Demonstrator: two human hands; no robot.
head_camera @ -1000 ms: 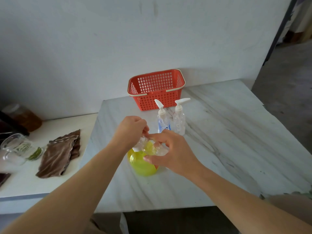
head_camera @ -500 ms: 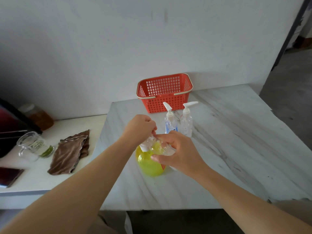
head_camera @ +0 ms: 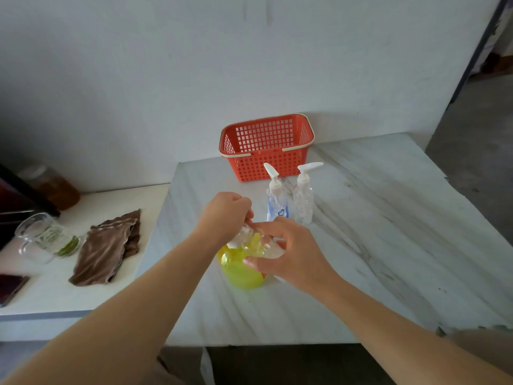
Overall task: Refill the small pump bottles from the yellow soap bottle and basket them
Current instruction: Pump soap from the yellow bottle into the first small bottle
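Note:
The yellow soap bottle [head_camera: 240,269] stands on the marble table [head_camera: 374,245], partly hidden by my hands. My right hand [head_camera: 294,254] grips a small clear bottle [head_camera: 268,247] held above the yellow one. My left hand [head_camera: 224,215] pinches that small bottle's white pump cap [head_camera: 240,238]. Two small pump bottles stand upright behind: one with a blue label [head_camera: 276,201] and a clear one [head_camera: 304,200] to its right. The red basket [head_camera: 266,147] sits behind them against the wall with nothing in it.
A lower white counter [head_camera: 83,298] on the left carries a brown cloth [head_camera: 108,245], a glass pitcher [head_camera: 44,237], an amber jar [head_camera: 55,187] and a dark phone [head_camera: 11,284]. The table's right edge drops to the floor [head_camera: 477,151].
Both hands stay on the small bottle over the yellow bottle. The view has shifted, so everything sits a little further right in the frame.

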